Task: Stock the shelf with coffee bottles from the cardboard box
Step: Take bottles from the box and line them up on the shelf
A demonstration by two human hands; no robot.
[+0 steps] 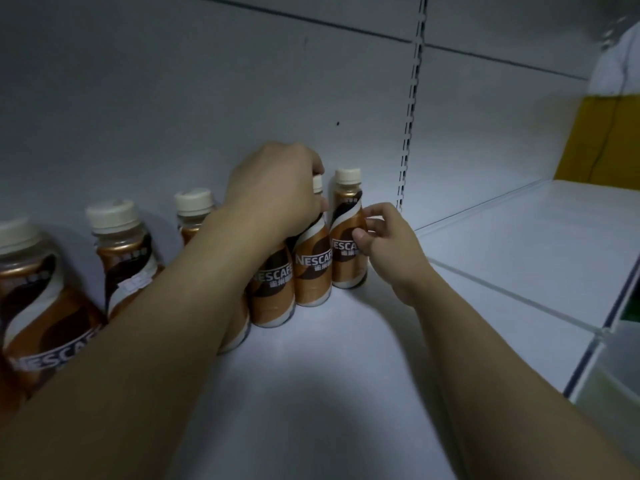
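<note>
Several brown-and-white Nescafe coffee bottles with cream caps stand in a row along the back of the white shelf [311,375]. My left hand [277,192] is closed over the top of one bottle [311,271] near the row's right end. My right hand [388,244] touches the side of the rightmost bottle [346,230] with thumb and fingertips pinched on its label. More bottles stand to the left: one [270,292] partly behind my left forearm, another [121,251], and a large near one [41,306]. The cardboard box is out of view.
A slotted upright [410,116] divides the white back panel. To the right lies another white shelf section [536,244], with a yellow panel [602,140] at the far end. The shelf's front edge runs down the right side.
</note>
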